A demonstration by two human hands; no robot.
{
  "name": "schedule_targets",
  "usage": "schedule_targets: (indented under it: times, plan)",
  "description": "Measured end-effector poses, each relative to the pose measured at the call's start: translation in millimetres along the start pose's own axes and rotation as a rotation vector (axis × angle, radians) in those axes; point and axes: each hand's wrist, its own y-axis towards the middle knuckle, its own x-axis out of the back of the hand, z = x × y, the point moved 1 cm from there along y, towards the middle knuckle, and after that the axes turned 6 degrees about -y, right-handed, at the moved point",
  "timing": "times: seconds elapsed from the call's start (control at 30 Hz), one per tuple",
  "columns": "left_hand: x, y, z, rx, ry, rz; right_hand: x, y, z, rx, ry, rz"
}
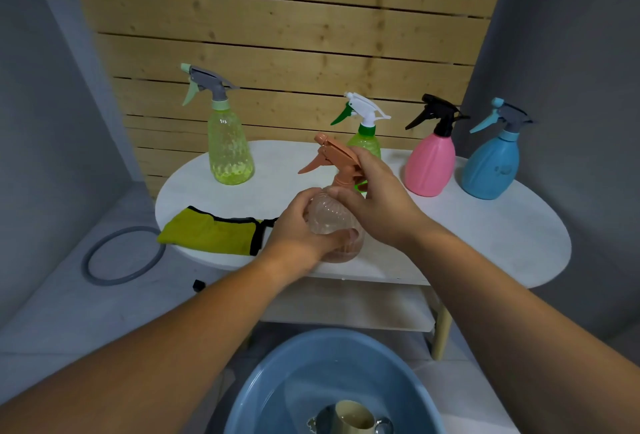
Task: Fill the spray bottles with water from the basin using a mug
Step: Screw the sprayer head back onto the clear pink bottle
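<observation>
In the middle of the frame the left hand (304, 225) is gripping the ribbed, clear peach body of a peach spray bottle (327, 215), with its fingers curled round the lower part. The right hand (375, 198) is grasping the same bottle higher up, its fingers closing over the neck and the back of the terracotta trigger head (329, 156), whose nozzle is pointing to the left of the frame. The bottle is standing upright near the front edge of the white oval table (485, 236).

Four more bottles are standing upright along the back of the table. A tall yellow-green spray bottle (228, 153) with a grey and mint head is at the left. A small green spray bottle (367, 144) with a white head is showing partly behind the right hand. A pink spray bottle (431, 166) with a black head and a blue spray bottle (491, 170) with a grey head are at the right. The blue one is carrying a faint mark on its side, too blurred to read.

A yellow-green cloth (211, 234) with black edging is lying folded at the table's left front edge. At the bottom centre of the frame a blue basin (277, 367) is holding water, and a beige mug (353, 416) is sitting in it, partly cut off by the lower edge.

A grey ring (123, 255) is lying on the floor at the left, and a wooden slat wall (277, 35) is filling the upper part of the frame.
</observation>
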Motion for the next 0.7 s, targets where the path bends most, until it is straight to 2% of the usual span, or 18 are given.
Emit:
schedule_targets:
  times: [0.13,0.3,0.47,0.7]
  plan:
    - [1.9,0.7,0.1,0.019,-0.033,0.022,1.3,1.2,0.6,-0.052,0.106,0.036]
    - [7.7,0.0,-0.4,0.054,-0.039,0.099,-1.1,0.7,-0.6,-0.061,0.108,-0.005]
    - [4.8,-0.2,-1.0,0.056,-0.054,0.066,0.9,2.1,-2.4,-0.068,0.154,0.036]
    - [5.0,-0.3,-1.9,0.056,-0.035,0.064,1.7,-2.3,2.9,-0.071,0.148,-0.001]
